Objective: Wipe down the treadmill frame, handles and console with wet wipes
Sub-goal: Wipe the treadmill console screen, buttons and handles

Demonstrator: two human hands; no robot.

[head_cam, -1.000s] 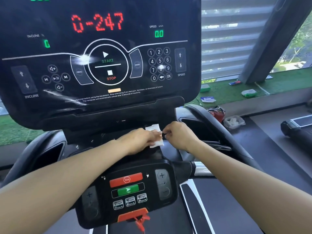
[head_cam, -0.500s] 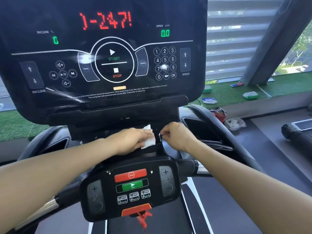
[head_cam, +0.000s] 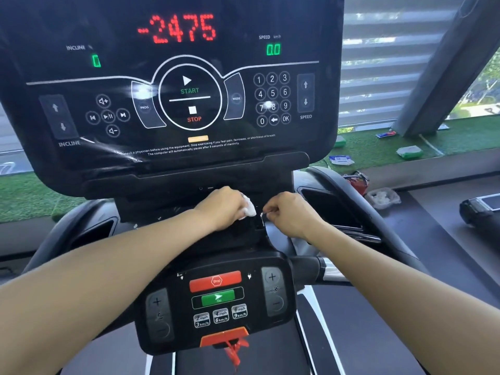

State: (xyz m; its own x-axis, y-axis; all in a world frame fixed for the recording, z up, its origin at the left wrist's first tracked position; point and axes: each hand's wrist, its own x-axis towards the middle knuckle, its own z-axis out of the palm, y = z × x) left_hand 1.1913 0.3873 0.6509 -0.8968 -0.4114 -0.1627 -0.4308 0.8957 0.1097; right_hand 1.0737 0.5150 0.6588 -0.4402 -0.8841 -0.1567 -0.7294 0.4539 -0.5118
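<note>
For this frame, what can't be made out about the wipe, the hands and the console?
- Wet wipe, head view: mostly hidden inside the left hand.
- Small metal item at the right hand: too small to identify.
- Surface under the hands: dark, shadowed by the console.
- Console top: cut off by the frame edge.

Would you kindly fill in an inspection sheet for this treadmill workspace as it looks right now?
Surface: treadmill console, powered on, red readout -2475, speed 0.0; glare streaks on its lower left.
Job's things: white wet wipe, bunched, below the console.
Clutter: packets on the green turf sill; clear container beside the right handle.
Grippers: left hand holds the wipe; right hand pinches a small metal piece, too small to identify.
Cables: red safety cord hanging from the lower control panel.
Surroundings: window blinds, slanted pillar, neighbouring machine at right.
</note>
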